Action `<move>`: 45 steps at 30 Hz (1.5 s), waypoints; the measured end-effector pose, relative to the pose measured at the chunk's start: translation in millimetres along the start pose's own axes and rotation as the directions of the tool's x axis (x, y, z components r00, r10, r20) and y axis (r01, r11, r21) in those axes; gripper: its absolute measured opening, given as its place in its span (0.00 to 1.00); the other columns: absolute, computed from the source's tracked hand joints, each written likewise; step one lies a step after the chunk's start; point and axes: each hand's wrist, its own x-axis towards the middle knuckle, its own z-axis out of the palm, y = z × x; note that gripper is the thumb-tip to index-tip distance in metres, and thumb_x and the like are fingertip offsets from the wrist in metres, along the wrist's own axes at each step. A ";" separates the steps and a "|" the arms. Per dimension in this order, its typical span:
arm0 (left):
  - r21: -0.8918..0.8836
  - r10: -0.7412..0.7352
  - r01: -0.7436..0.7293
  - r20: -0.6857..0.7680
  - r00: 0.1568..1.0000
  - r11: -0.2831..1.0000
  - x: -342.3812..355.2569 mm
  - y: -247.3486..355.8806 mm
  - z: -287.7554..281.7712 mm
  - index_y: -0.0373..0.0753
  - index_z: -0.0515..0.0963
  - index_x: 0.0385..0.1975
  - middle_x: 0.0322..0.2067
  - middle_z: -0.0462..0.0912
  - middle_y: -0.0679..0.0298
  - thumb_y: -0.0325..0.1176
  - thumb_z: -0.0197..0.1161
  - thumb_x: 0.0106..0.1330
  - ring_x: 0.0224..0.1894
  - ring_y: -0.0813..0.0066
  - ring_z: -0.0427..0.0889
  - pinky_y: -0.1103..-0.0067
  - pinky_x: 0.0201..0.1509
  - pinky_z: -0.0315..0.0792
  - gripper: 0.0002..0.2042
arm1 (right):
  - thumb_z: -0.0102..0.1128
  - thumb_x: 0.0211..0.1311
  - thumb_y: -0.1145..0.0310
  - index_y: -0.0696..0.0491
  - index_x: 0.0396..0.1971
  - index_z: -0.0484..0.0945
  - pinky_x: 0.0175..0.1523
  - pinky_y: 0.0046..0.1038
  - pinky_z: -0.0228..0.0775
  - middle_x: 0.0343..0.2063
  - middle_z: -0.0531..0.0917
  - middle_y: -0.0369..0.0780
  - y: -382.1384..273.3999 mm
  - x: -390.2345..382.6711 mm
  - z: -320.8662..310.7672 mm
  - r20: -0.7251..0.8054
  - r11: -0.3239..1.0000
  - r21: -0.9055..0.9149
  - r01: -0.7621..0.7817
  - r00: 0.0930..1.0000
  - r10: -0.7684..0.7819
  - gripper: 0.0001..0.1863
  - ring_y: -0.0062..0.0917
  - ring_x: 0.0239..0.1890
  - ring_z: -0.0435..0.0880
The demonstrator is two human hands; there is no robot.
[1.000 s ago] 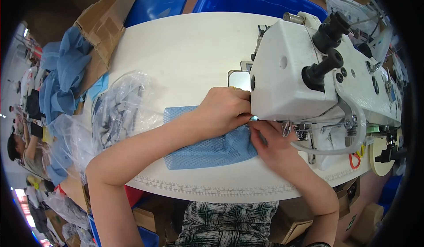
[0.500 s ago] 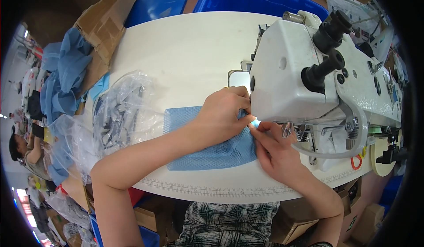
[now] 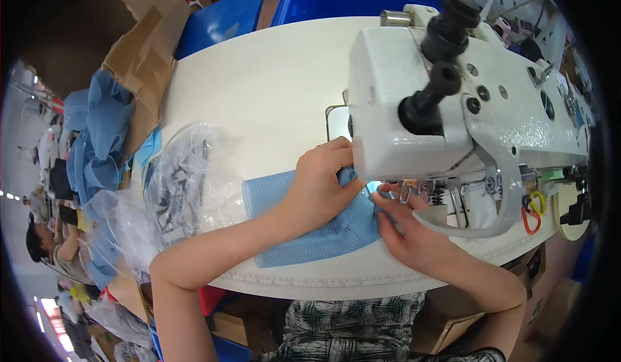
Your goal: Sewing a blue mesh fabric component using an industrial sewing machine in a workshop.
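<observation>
A piece of light blue mesh fabric (image 3: 304,245) lies on the white table under my hands, its right part bunched beside the needle area of a white sewing machine (image 3: 407,116). My left hand (image 3: 323,184) presses on the mesh with curled fingers, gripping a fold of it next to the machine head. On the other side of the lit sewing spot, my right hand (image 3: 407,232) pinches the fabric's right edge between thumb and fingers. The machine head hides the needle and some fingertips.
A clear plastic bag (image 3: 181,187) of grey parts lies on the table's left. Beyond it are a cardboard box (image 3: 142,64) and blue cloth (image 3: 100,129). Blue bins (image 3: 356,0) stand behind the table. Red-handled scissors (image 3: 530,219) lie right of the machine. Another person sits far left.
The view has shifted, so the machine appears farther left. Both hands stay on the mesh by the needle area, and the fabric's left end has swung slightly toward me.
</observation>
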 end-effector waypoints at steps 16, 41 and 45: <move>0.033 -0.060 0.062 -0.055 0.997 0.998 8.7 19.3 -3.0 0.34 0.81 0.45 0.37 0.83 0.53 0.23 0.69 0.57 0.41 0.50 0.84 0.68 0.46 0.76 0.14 | 0.68 0.59 0.69 0.50 0.55 0.82 0.43 0.44 0.72 0.51 0.84 0.40 -4.9 13.8 -6.9 -0.083 0.971 -0.229 0.074 0.992 -0.095 0.21 0.33 0.50 0.85; 0.019 -0.051 0.049 0.112 0.992 0.999 -22.4 -8.5 4.8 0.36 0.81 0.48 0.53 0.76 0.52 0.19 0.62 0.65 0.40 0.60 0.83 0.73 0.40 0.76 0.12 | 0.68 0.57 0.68 0.47 0.49 0.83 0.52 0.45 0.66 0.36 0.83 0.35 1.5 9.5 -6.1 -0.199 0.999 -0.029 -0.015 0.980 0.009 0.18 0.43 0.53 0.75; 0.015 -0.022 0.020 0.117 0.993 1.000 -21.0 -8.1 4.3 0.36 0.81 0.47 0.50 0.78 0.52 0.19 0.63 0.65 0.41 0.60 0.83 0.72 0.41 0.77 0.12 | 0.69 0.57 0.67 0.45 0.51 0.82 0.51 0.45 0.65 0.36 0.82 0.35 7.1 8.3 -1.5 -0.217 1.000 -0.019 0.009 0.976 -0.013 0.20 0.42 0.53 0.74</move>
